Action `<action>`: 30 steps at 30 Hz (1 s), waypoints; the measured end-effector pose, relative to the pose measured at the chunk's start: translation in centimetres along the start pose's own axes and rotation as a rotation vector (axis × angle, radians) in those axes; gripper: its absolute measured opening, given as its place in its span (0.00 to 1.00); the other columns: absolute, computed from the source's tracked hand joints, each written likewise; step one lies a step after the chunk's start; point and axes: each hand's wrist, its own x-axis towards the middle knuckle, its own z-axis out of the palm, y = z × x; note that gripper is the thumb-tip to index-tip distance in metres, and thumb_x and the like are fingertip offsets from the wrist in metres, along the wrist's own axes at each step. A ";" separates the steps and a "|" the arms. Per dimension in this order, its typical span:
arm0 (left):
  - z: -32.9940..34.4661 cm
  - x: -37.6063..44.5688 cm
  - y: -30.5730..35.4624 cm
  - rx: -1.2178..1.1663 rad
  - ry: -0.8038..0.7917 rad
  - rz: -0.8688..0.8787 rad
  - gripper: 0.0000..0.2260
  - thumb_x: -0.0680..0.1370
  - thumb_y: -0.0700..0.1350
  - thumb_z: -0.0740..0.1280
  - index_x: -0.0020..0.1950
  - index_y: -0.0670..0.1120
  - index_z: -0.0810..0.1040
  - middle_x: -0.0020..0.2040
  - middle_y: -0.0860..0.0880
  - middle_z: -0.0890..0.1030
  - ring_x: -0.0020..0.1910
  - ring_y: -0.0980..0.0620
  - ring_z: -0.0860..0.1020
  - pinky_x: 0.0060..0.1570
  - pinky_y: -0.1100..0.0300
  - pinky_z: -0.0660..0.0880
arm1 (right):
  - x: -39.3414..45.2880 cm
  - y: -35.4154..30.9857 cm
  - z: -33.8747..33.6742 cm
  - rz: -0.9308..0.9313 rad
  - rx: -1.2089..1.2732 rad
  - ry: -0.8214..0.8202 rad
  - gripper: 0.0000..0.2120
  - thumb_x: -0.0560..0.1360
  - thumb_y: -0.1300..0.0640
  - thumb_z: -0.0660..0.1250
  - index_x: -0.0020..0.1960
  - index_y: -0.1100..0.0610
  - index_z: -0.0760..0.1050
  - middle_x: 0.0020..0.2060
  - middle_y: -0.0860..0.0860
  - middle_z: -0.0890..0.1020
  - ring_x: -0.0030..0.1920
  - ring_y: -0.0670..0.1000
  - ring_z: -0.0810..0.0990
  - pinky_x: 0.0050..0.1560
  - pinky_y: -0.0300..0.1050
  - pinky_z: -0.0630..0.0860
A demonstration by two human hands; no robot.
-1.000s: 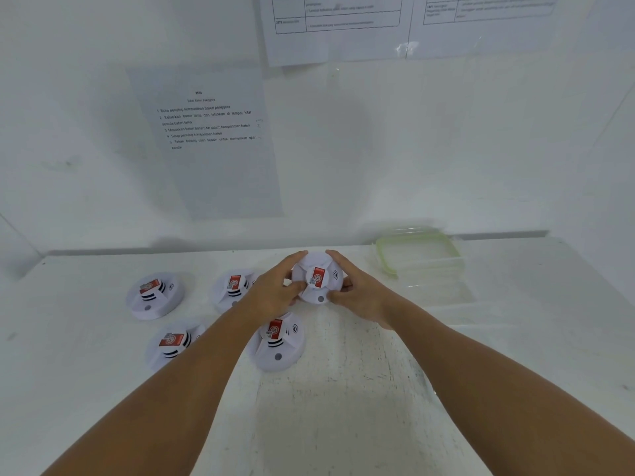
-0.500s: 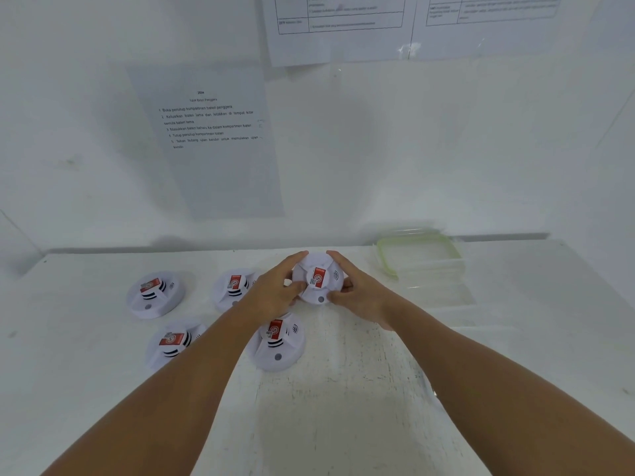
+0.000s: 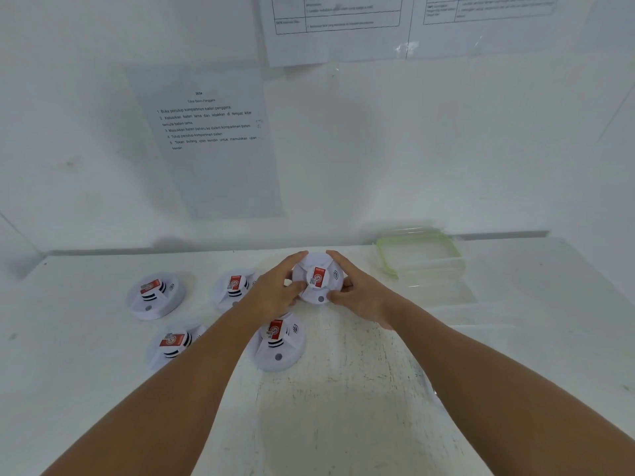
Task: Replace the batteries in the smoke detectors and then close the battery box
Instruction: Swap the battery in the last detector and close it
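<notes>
A round white smoke detector with a red label sits between both hands near the back middle of the white table. My left hand grips its left rim and my right hand grips its right rim, fingers curled round it. Several more white detectors lie to the left: one at far left, one partly behind my left hand, one under my left forearm, one nearer me. A clear battery box with a green-rimmed lid stands at the back right. No batteries show.
The white wall rises right behind the table and carries a printed instruction sheet and more papers above. White side panels close in the table on the left and right. Bare worn tabletop lies between my forearms.
Both hands keep their hold on the same detector. The view has shifted very slightly; nothing else has moved.
</notes>
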 end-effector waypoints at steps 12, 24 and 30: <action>0.0 0.1 -0.1 -0.011 -0.006 0.006 0.26 0.84 0.45 0.66 0.79 0.61 0.64 0.61 0.49 0.80 0.54 0.45 0.84 0.58 0.47 0.82 | 0.3 0.2 0.0 0.008 -0.003 0.000 0.41 0.78 0.57 0.70 0.81 0.35 0.52 0.61 0.48 0.81 0.60 0.49 0.81 0.66 0.52 0.78; -0.2 -0.1 0.3 0.007 -0.010 0.002 0.26 0.84 0.45 0.66 0.80 0.59 0.63 0.61 0.50 0.79 0.55 0.48 0.83 0.58 0.51 0.82 | 0.1 0.3 -0.1 -0.010 -0.017 -0.013 0.39 0.79 0.59 0.70 0.80 0.37 0.54 0.59 0.44 0.81 0.59 0.48 0.82 0.63 0.46 0.79; -0.1 0.1 0.2 0.005 -0.001 -0.004 0.26 0.84 0.45 0.66 0.79 0.60 0.63 0.62 0.48 0.79 0.55 0.46 0.83 0.59 0.48 0.82 | 0.1 0.5 -0.3 0.007 -0.055 -0.003 0.38 0.80 0.59 0.69 0.80 0.36 0.54 0.57 0.43 0.81 0.57 0.46 0.82 0.59 0.41 0.78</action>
